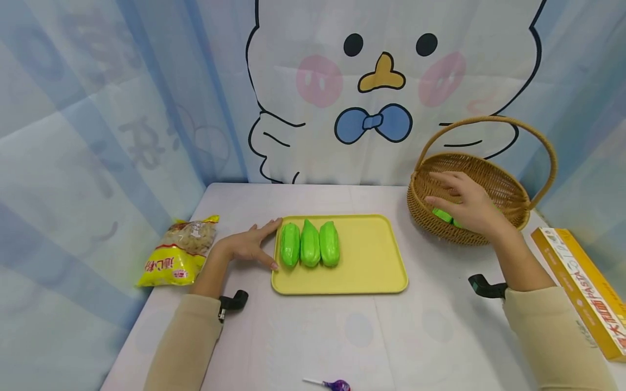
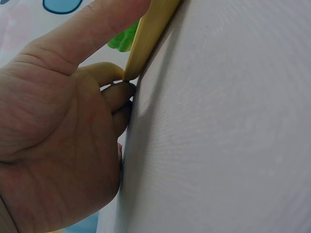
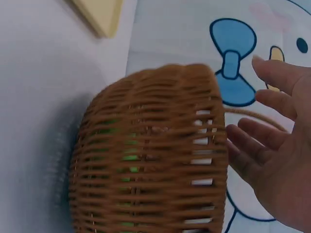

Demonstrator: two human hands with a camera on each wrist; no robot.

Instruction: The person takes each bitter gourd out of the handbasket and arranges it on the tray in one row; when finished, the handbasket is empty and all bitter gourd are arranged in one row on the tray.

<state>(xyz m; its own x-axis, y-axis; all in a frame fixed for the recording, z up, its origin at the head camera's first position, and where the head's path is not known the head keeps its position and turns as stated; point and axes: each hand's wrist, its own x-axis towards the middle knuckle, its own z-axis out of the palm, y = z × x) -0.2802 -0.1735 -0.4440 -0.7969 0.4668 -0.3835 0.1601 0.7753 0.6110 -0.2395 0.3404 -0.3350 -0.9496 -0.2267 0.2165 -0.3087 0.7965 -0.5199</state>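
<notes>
On a yellow tray [image 1: 362,255] three green, ridged, elongated vegetable-like pieces [image 1: 310,244] lie side by side near its left end. My left hand [image 1: 248,244] rests at the tray's left edge, thumb and index finger spread along it; the left wrist view shows the fingers against the tray's side [image 2: 153,39]. Over the wicker basket [image 1: 430,217] hovers my right hand [image 1: 471,203], its fingers spread with nothing in them. Inside the basket, partly hidden under that hand, are more green pieces [image 1: 443,215]; they also show through the weave in the right wrist view.
A yellow snack bag [image 1: 178,252] lies left of my left hand. The basket's tall handle [image 1: 550,157] arches above it. An orange pasta box [image 1: 582,293] lies along the right edge, and a purple lollipop [image 1: 337,385] is near the front. A printed curtain hangs behind.
</notes>
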